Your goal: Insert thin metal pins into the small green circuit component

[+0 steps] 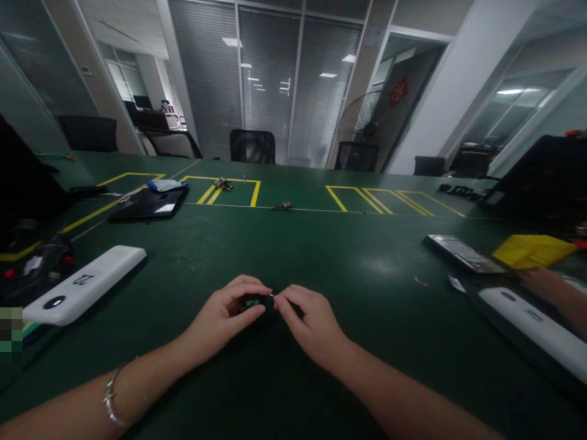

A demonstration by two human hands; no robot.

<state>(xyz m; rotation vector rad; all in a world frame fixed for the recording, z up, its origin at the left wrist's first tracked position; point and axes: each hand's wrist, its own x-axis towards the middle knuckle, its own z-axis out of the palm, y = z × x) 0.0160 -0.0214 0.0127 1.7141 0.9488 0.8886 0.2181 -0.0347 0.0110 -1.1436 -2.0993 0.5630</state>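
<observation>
My left hand [220, 315] is closed around a small dark object [253, 302] that has a greenish patch on its face. Close against it, my right hand [314, 318] pinches with thumb and fingertips at the object's right end. A tiny pale tip [272, 296] shows between the two hands; what the right fingers grip is too small to make out. Both hands are low over the green table [293, 244], near its front middle. Much of the dark object is hidden by my left fingers.
Long white devices lie at left [92, 284] and right [536, 318]. Another person's hand [550, 290] is by a yellow container [527, 250] and a flat silvery case [463, 253]. A black flat object [149, 205], small metal parts [223, 183] and a dark piece [283, 206] lie farther back.
</observation>
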